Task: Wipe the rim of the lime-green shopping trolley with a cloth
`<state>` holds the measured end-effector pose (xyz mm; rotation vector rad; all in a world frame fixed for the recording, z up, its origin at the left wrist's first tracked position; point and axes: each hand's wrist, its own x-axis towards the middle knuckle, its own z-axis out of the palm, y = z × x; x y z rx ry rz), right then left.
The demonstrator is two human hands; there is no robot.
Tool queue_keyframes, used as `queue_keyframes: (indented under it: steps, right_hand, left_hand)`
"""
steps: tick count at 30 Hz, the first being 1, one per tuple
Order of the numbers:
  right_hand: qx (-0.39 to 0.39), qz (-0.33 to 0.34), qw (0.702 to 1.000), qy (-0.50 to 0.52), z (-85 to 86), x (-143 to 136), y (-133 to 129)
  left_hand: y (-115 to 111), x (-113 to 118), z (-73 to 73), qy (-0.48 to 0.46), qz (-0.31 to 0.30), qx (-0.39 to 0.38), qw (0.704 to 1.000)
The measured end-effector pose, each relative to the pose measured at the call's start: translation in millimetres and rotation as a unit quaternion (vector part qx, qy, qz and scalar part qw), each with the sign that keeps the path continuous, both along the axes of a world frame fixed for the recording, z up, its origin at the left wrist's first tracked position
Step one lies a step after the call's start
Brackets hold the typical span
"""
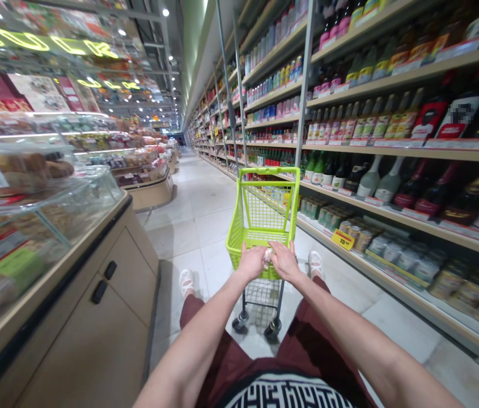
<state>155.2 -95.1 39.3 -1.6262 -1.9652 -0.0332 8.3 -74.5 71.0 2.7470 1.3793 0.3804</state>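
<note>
A small lime-green shopping cart (267, 224) stands upright on the tiled floor in front of me, its mesh basket showing no goods. My left hand (251, 262) and my right hand (284, 262) meet at the cart's near side. The fingers of both are curled in a grip there and cover the part they hold. Something small and pale shows where the hands meet; I cannot make out what it is. Below the basket are dark legs and two black wheels (272, 327). My white shoes stand to either side of the cart.
Long shelves (392, 150) of bottles and cans line the right side, with a yellow price tag (343, 239) low down. At left, a wooden counter (111, 294) carries clear food bins. The tiled aisle (188, 181) runs ahead past another curved display (149, 190).
</note>
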Motion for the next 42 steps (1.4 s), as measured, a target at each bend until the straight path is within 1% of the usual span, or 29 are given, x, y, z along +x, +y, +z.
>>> queue_keyframes:
  steps: [2, 3, 6, 8, 10, 11, 13, 15, 17, 19, 22, 24, 26, 28, 30, 31, 32, 34, 37, 42]
  right_hand:
    - [-0.003, 0.017, 1.0, 0.008, -0.5, 0.9, 1.6]
    - [-0.003, 0.028, 1.0, 0.009, -1.0, 1.8, 2.2]
    - [0.003, 0.05, 0.999, 0.014, -3.1, 3.6, 4.8]
    - [0.006, 0.054, 0.998, 0.042, -4.2, 3.0, 8.2]
    - [0.003, 0.048, 0.995, 0.09, -4.3, 1.0, 12.9]
    - [-0.001, 0.041, 0.993, 0.113, -3.9, -0.2, 15.5]
    - [-0.011, 0.026, 0.99, 0.141, -2.5, -2.0, 20.3]
    - [-0.02, 0.02, 0.991, 0.135, -0.8, -1.9, 23.8]
    - [-0.023, 0.025, 0.994, 0.106, 0.5, 0.3, 26.1]
    - [-0.026, 0.03, 0.996, 0.082, 1.0, 3.2, 28.2]
    - [-0.03, 0.027, 0.996, 0.08, 0.0, 4.6, 31.9]
    - [-0.026, 0.028, 0.996, 0.082, -1.7, 2.6, 34.3]
    - [-0.016, 0.033, 0.997, 0.075, -3.8, -1.0, 36.2]
    - [-0.007, 0.039, 0.997, 0.063, -5.4, -4.7, 37.5]
    - [-0.003, 0.035, 0.998, 0.056, -6.0, -8.0, 38.3]
    - [-0.004, 0.029, 0.998, 0.056, -5.9, -9.4, 38.5]
    - [-0.005, 0.023, 0.998, 0.058, -5.7, -10.7, 38.6]
    - [-0.008, 0.017, 0.998, 0.06, -5.2, -13.2, 38.9]
    - [-0.012, 0.011, 0.998, 0.06, -5.4, -17.4, 40.0]
    - [-0.01, 0.007, 0.999, 0.037, -7.1, -20.5, 44.3]
  left_hand:
    - [-2.8, 7.6, -1.2, -0.003, -0.012, 0.004, 1.0]
    - [-2.3, 5.3, -1.9, -0.004, -0.01, 0.007, 1.0]
    - [4.9, -20.0, -2.2, -0.007, 0.017, 0.015, 1.0]
    - [10.5, -38.3, -1.5, -0.011, 0.044, 0.022, 0.999]
    - [13.3, -45.6, -1.9, -0.013, 0.062, 0.025, 0.998]
    - [13.2, -44.1, -2.9, -0.014, 0.066, 0.025, 0.997]
    - [10.8, -33.1, -6.3, -0.019, 0.06, 0.028, 0.998]
    - [7.9, -19.9, -9.7, -0.026, 0.04, 0.036, 0.998]
    - [7.1, -15.2, -11.4, -0.036, 0.024, 0.043, 0.998]
    - [9.7, -25.3, -11.6, -0.049, 0.038, 0.043, 0.997]
    - [16.6, -59.4, -13.5, -0.094, 0.108, 0.044, 0.989]
    - [20.5, -79.6, -18.5, -0.159, 0.169, 0.053, 0.971]
    - [23.0, -88.1, -26.7, -0.252, 0.232, 0.056, 0.938]
    - [24.3, -84.7, -35.7, -0.351, 0.294, 0.035, 0.888]
    - [25.1, -75.8, -42.1, -0.425, 0.336, 0.002, 0.841]
    - [25.5, -71.6, -43.5, -0.448, 0.347, -0.012, 0.824]
    - [25.9, -68.6, -43.6, -0.463, 0.351, -0.026, 0.814]
    - [27.4, -66.9, -40.9, -0.475, 0.347, -0.048, 0.807]
    - [31.4, -71.7, -33.9, -0.481, 0.339, -0.07, 0.805]
    - [39.2, -77.6, -24.7, -0.509, 0.333, -0.075, 0.79]
